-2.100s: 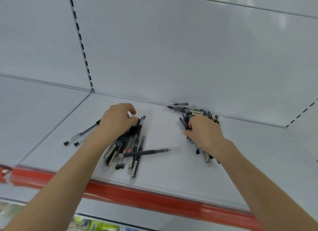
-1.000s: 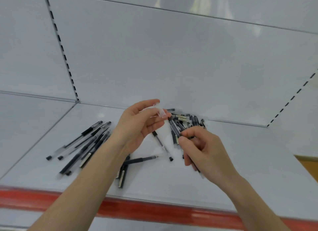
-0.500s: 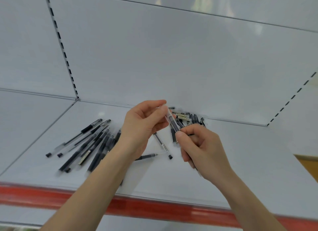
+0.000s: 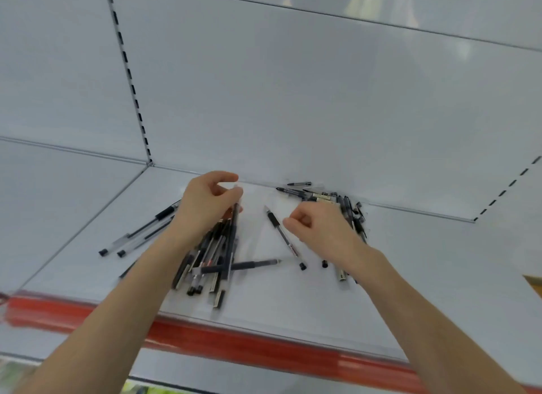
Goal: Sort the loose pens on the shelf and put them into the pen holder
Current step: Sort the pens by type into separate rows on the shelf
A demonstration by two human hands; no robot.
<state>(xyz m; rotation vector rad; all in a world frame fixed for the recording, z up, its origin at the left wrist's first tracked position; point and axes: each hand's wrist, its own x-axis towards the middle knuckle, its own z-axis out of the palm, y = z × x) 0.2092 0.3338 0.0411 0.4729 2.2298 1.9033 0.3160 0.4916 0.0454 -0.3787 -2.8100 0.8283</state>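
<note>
Loose black and clear pens lie on the white shelf [image 4: 293,299]. My left hand [image 4: 205,208] pinches one black pen [image 4: 232,241] by its upper end, its lower end over the left pile of pens [image 4: 202,264]. My right hand [image 4: 322,229] hovers with curled fingers over the right pile of pens [image 4: 328,195] by the back wall, and nothing shows in it. A single pen [image 4: 283,236] lies between my hands. Another pen [image 4: 252,265] lies crosswise below it. No pen holder is in view.
Two clear pens [image 4: 137,235] lie apart at the far left. The shelf has a red front edge [image 4: 249,345] and a white back panel [image 4: 293,100] with a slotted upright [image 4: 129,70]. A second slotted upright [image 4: 504,191] runs at the right.
Both hands held one pen raised between them. Now my left hand has carried it down to the left pile; my right hand has let go and moved right, towards the back pile.
</note>
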